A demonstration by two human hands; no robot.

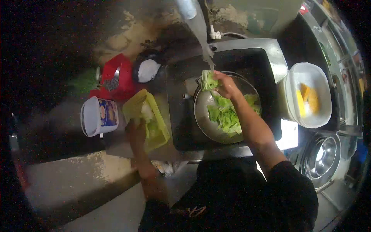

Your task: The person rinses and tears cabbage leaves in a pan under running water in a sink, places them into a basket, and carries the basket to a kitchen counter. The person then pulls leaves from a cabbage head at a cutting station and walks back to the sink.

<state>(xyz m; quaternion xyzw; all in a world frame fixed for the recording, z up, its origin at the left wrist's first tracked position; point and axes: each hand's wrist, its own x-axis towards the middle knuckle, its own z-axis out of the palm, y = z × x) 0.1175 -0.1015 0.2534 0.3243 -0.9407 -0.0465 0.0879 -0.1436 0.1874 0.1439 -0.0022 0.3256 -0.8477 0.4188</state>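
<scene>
The right hand is positioned over the far part of a round metal basin. Its fingers are bent and closed on a green leaf piece; the gap between them is taken up by the stalk. The leaf piece projects to the left of the fingers, at the lower end of a water stream. The stream issues from a pale pipe at the far side of the scene.

The basin sits inside a dark sink. Loose green leaves lie in the basin, mainly in its right half, partly covered by the right forearm.

The left hand is at the near left part of a yellow basket, which stands on the bench to the left of the sink. Motion blur obscures these fingers: their opening, and whether they grip anything, cannot be determined. Pale green leaves are in the basket, just beside this hand.

A white tub with a printed label stands left of the basket. A red bag lies on the far side of that tub. To the right of the sink is a white container holding yellow items.
</scene>
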